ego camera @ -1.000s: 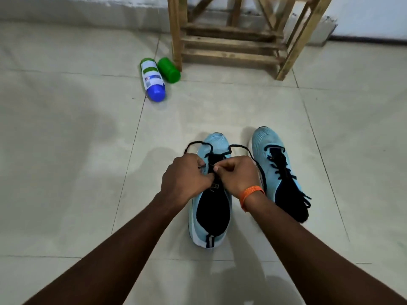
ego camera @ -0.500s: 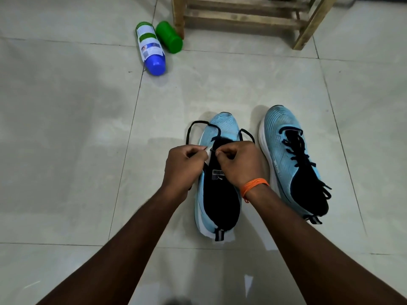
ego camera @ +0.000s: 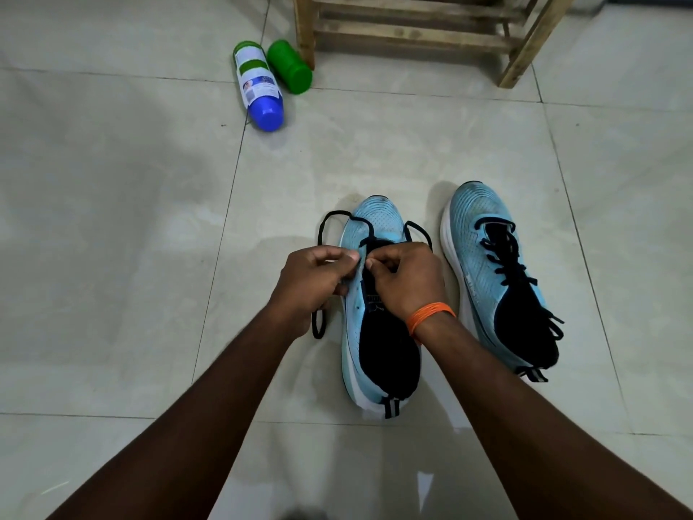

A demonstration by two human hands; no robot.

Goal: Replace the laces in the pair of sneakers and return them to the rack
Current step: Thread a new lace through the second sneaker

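Note:
Two light-blue sneakers with black tongues stand side by side on the tiled floor, toes pointing away from me. Over the left sneaker [ego camera: 375, 354] both my hands work a black lace [ego camera: 325, 227], which loops out to the left and right of the toe. My left hand [ego camera: 313, 281] pinches the lace at the shoe's left eyelets, and a loose end hangs below that wrist. My right hand [ego camera: 407, 279], an orange band on its wrist, pinches the lace over the tongue. The right sneaker [ego camera: 495, 272] is laced in black and stands untouched.
A wooden shoe rack [ego camera: 420, 31] stands at the far edge of the floor, straight ahead. A white bottle with a blue cap [ego camera: 258, 86] and a green bottle [ego camera: 289, 67] lie on the tiles by the rack's left leg.
My head has tilted down, so the rack and bottles sit higher in view. My hands have shifted slightly on the lace, and a loose end now hangs below my left wrist.

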